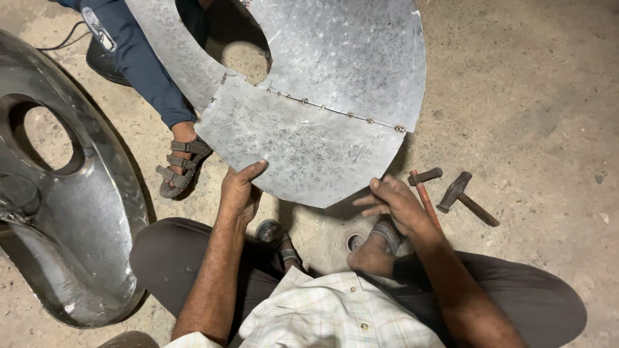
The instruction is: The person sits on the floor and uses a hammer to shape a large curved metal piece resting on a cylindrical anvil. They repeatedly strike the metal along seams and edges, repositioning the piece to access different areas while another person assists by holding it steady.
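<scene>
While top of the galvanised sheet disc (309, 96) is cut off by frame edge, its lower rim sits between both hands, tilted up off the floor. Left hand (240, 190) grasps the rim, thumb on top. Right hand (393, 203) touches rim edge w/ fingers spread, not clenched. Riveted seam (335, 111) runs across. Two hammers (445, 193) just beside right hand. Other person's sandalled foot (180, 167) nr the sheet. Dished metal part (71, 193) at left, partly cropped. Rough concrete floor (529, 96)
</scene>
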